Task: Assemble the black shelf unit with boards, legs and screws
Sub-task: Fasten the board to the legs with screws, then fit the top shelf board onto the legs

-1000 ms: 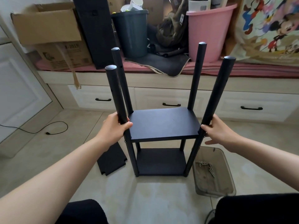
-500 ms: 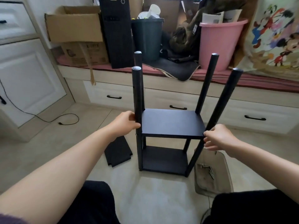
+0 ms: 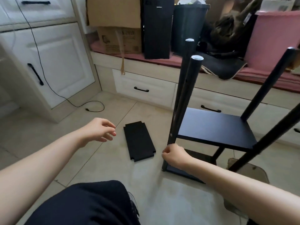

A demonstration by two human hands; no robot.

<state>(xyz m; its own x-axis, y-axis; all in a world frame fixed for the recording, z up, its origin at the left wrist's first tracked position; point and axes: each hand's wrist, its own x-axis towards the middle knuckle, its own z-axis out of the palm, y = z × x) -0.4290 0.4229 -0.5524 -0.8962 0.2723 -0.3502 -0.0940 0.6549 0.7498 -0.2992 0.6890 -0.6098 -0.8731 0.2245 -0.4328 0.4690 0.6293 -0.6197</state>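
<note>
Centrally, the half-built black shelf unit stands on the tiled floor. Right hand, fingers curled, grips its near-left round black leg. Left hand hovers, fingers loosely spread and holding nothing, beside a loose flat black notched board.

Right hand grips shelf leg; left hand hovers beside loose board.

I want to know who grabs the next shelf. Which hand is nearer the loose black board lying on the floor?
Left. The left hand hovers open just left of the loose board, not touching it. The right hand is just off the board's near right corner, gripping the shelf unit's front leg.
</note>
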